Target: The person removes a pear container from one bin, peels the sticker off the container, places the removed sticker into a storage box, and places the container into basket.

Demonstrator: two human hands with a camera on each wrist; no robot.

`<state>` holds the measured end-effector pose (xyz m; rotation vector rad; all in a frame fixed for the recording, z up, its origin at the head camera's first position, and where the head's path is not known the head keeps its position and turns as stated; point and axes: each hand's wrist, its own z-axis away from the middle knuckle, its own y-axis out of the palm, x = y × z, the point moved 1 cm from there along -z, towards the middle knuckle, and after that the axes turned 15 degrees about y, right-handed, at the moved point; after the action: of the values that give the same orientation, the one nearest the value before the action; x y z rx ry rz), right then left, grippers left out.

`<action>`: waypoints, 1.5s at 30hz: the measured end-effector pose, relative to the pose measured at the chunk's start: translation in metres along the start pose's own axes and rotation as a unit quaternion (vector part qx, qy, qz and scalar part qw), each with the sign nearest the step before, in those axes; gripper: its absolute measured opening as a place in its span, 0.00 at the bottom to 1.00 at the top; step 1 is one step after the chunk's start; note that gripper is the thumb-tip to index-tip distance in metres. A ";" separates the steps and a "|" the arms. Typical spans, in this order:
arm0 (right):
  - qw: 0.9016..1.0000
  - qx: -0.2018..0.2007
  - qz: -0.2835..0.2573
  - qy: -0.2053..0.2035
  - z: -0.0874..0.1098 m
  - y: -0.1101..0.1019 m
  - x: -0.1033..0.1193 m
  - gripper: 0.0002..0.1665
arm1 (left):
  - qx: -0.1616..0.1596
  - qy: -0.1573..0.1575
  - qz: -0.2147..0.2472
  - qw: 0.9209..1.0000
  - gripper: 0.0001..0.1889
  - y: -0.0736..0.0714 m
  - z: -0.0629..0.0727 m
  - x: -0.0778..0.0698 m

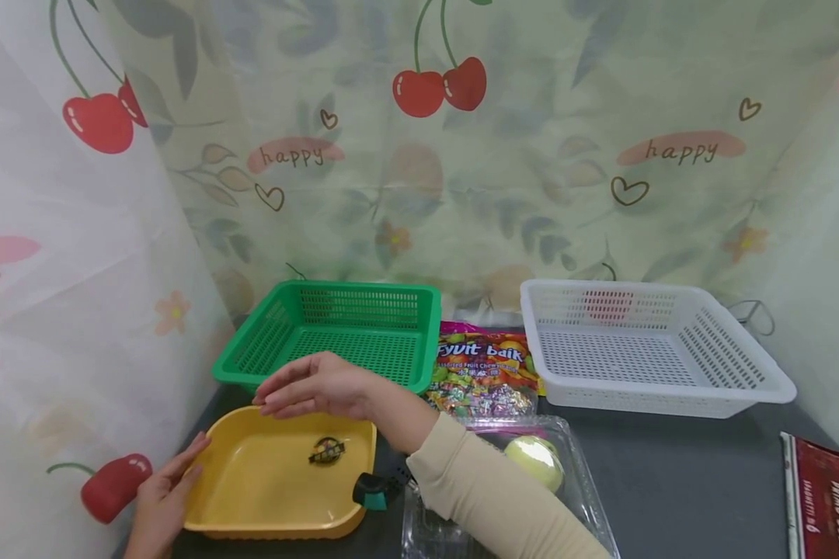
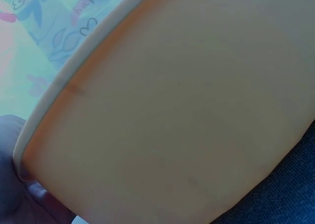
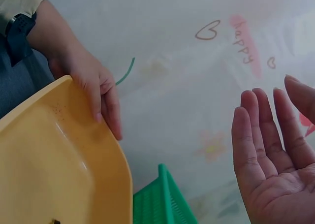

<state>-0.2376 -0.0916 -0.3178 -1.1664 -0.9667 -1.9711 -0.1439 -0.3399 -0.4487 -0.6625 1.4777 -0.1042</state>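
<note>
A yellow plastic basin (image 1: 273,512) sits at the front left, tilted up in the left wrist view, where its wall (image 2: 167,111) fills most of the frame. My left hand (image 1: 164,497) grips its left rim, thumb over the inside and fingers along the outer edge; the right wrist view shows this hand (image 3: 91,81) too. Inside the basin lies a small black-and-gold piece (image 1: 327,450). My right hand (image 1: 322,384) is over the basin's back edge, palm turned left and fingers straight. Nothing shows in that palm (image 3: 280,184) in the right wrist view.
Behind the basin stands a green basket (image 1: 433,334); a white basket (image 1: 657,392) is at the back right. Between them lies a candy bag (image 1: 489,365). A clear plastic box (image 1: 587,505) with a pale green round thing (image 1: 534,462) is under the right forearm. A red packet (image 1: 825,497) lies far right.
</note>
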 end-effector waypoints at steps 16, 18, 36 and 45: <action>0.999 0.024 0.040 -0.013 0.050 -0.026 -0.002 0.18 | -0.049 0.053 -0.025 0.997 0.26 -0.001 0.006 -0.001; 0.999 0.018 0.043 -0.016 0.057 -0.035 -0.004 0.16 | -0.060 0.061 -0.020 0.996 0.26 -0.001 0.009 -0.002; 0.996 -0.009 0.054 -0.069 0.121 -0.093 -0.020 0.08 | -0.026 0.108 -0.067 0.992 0.28 -0.003 0.020 -0.037; 0.992 0.019 0.077 -0.102 0.149 -0.092 -0.030 0.11 | -0.017 0.203 -0.054 0.978 0.25 0.009 0.028 -0.053</action>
<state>-0.2366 0.0862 -0.3192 -1.3989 -0.9799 -1.7293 -0.1270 -0.2988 -0.4074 -0.7820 1.8362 -0.3141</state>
